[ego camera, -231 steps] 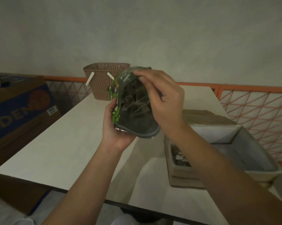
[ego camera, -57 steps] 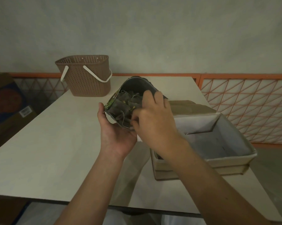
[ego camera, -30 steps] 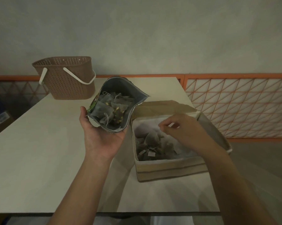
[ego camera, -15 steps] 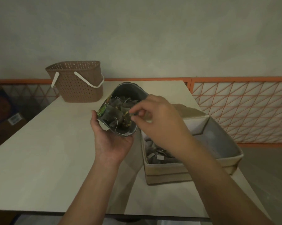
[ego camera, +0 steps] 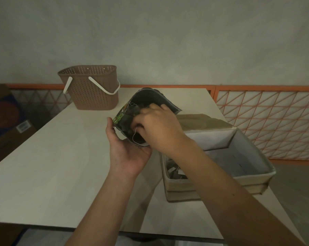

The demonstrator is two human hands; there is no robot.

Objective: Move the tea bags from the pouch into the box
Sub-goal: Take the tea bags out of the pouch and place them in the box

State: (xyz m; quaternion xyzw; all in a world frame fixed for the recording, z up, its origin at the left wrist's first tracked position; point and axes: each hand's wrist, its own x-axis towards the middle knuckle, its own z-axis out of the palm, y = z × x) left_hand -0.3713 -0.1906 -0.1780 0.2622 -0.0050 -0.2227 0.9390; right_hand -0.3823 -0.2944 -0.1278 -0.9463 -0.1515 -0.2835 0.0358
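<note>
My left hand cradles the open foil pouch from below, its mouth tilted toward me above the table. The fingers of my right hand are inside the pouch mouth, curled among the dark tea bags; a white string hangs out over the pouch's lower lip. To the right stands the open tan box with a pale lining. Several tea bags lie in its near left corner, partly hidden by my right forearm.
The white table carries a brown perforated basket with a white handle at the back left. An orange lattice railing runs behind and to the right. A cardboard carton stands off the table's left side.
My right hand dropped a tea bag into the box about a second ago, came back to the pouch, and its fingers have now gone deeper into the pouch mouth. My left hand still holds the pouch.
</note>
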